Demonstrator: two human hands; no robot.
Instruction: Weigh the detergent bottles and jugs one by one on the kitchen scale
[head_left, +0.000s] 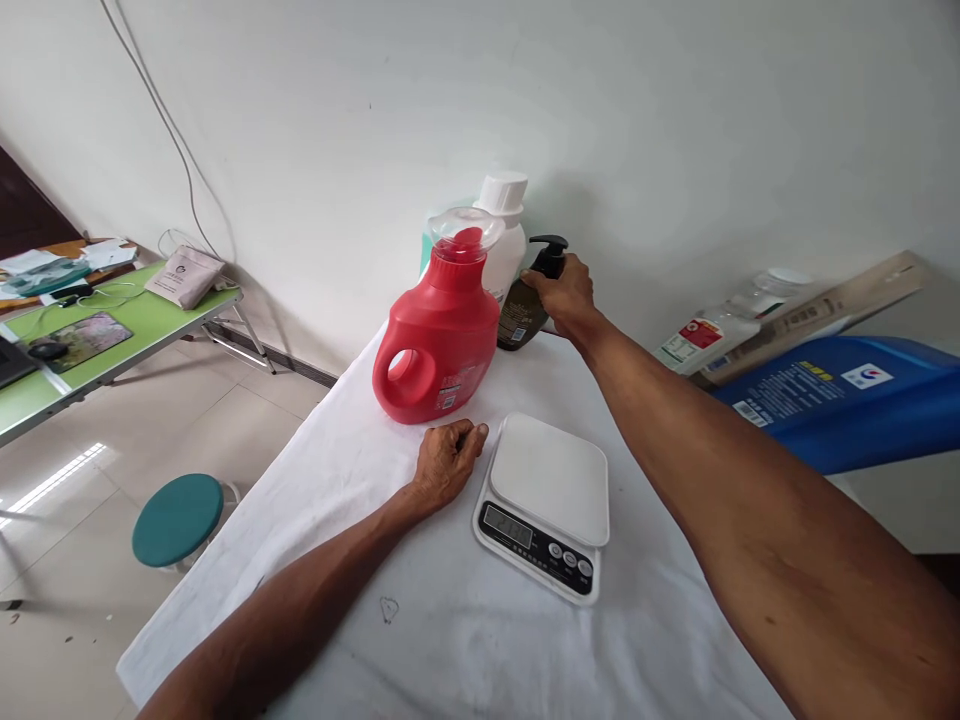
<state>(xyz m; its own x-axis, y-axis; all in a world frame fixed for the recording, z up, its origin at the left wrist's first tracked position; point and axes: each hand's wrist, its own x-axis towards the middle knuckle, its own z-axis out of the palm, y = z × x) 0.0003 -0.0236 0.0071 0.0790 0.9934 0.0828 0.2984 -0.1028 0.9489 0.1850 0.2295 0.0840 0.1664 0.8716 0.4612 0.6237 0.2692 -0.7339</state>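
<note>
A single view comes from a camera worn on the person's head, looking forward and down along both bare forearms; it faces a plain white wall, with the white-clothed table point(420, 640) filling the lower middle; the flat white digital kitchen scale point(545, 503) sits close below centre; left of the scale the frame takes in tiled floor and a green folding table point(150, 325); right of it, a blue plastic container point(847, 400).

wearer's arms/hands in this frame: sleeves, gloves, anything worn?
Both forearms are bare up to the frame edge: no sleeves in view. The left hand and right hand are ungloved. No watch, ring, bracelet or markings visible on either wrist or on the fingers that show.
</note>
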